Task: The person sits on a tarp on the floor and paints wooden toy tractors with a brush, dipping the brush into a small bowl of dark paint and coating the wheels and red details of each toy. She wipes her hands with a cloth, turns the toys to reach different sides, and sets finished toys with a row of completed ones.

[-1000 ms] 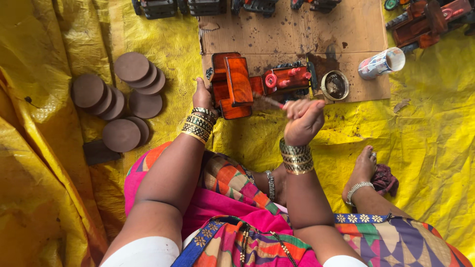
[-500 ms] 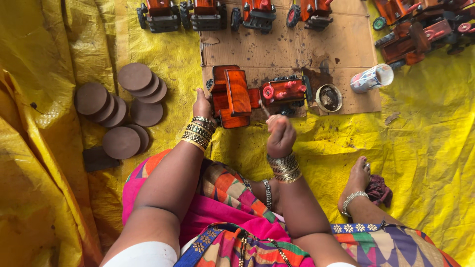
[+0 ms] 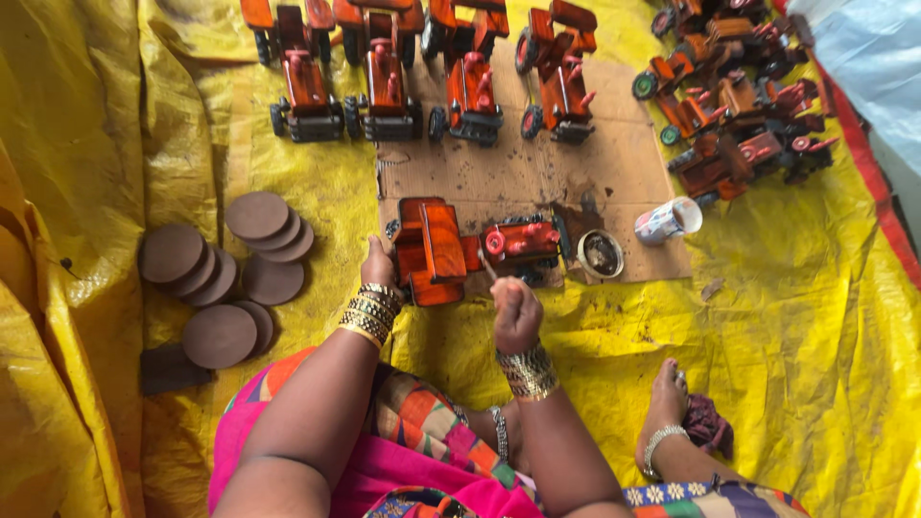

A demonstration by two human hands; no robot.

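A red-orange wooden toy tractor (image 3: 460,247) lies on a brown cardboard sheet (image 3: 537,173) in front of me. My left hand (image 3: 378,264), with gold bangles at the wrist, rests against the tractor's rear left side and steadies it. My right hand (image 3: 516,309) is closed around a thin paintbrush (image 3: 487,270) whose tip points at the tractor's dark underside near its middle. A small round tin of dark paint (image 3: 602,253) sits just right of the tractor on the cardboard.
Several finished toy tractors (image 3: 384,77) stand in a row at the top, with more piled at top right (image 3: 739,125). Brown wooden discs (image 3: 230,278) lie stacked at left on the yellow tarp (image 3: 787,317). A tipped white cup (image 3: 670,221) lies near the tin. My bare foot (image 3: 664,412) rests at lower right.
The view has tilted up, bringing the row of tractors into sight. My right hand has moved left and down from the tin side toward the tractor's middle. The left hand stays on the tractor.
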